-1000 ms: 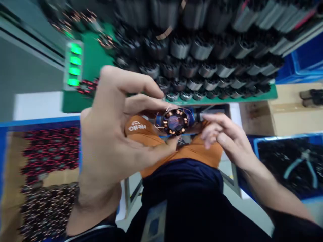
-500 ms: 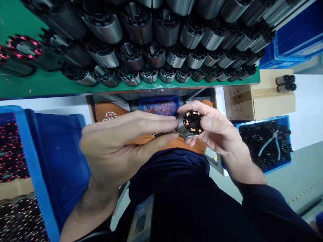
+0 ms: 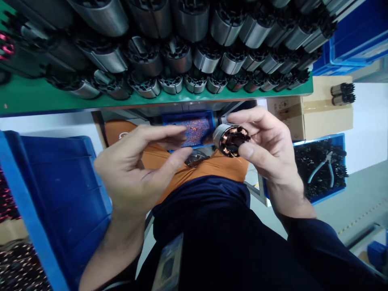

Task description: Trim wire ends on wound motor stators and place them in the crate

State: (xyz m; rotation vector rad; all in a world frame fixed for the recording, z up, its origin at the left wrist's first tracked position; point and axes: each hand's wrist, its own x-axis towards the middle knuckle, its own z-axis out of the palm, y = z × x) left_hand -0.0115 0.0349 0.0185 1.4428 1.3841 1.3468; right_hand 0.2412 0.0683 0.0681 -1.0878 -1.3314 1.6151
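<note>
A motor stator [image 3: 222, 135] with a silvery metal shell, black slots and copper windings is held in my right hand [image 3: 269, 149], above my lap. The thumb presses against its wound end, while the other fingers curl behind and over it. Thin wire ends stick out at its lower rim. My left hand [image 3: 142, 161] hovers to the left, apart from the stator, its thumb and fingers spread with nothing between them. Rows of similar stators [image 3: 207, 60] stand upright on the green bench [image 3: 115, 101] just ahead.
Below the bench sits a blue bin [image 3: 188, 127] of copper-coloured scraps. On the right, pliers [image 3: 323, 169] lie on black parts in a blue crate [image 3: 344, 161], near a cardboard box [image 3: 324, 125] bearing two stators. A large blue crate [image 3: 60, 194] stands at the left.
My left hand has let go of the stator and drawn back to the left, opening. My right hand keeps the stator, now tilted a little differently. The view has shifted slightly.
</note>
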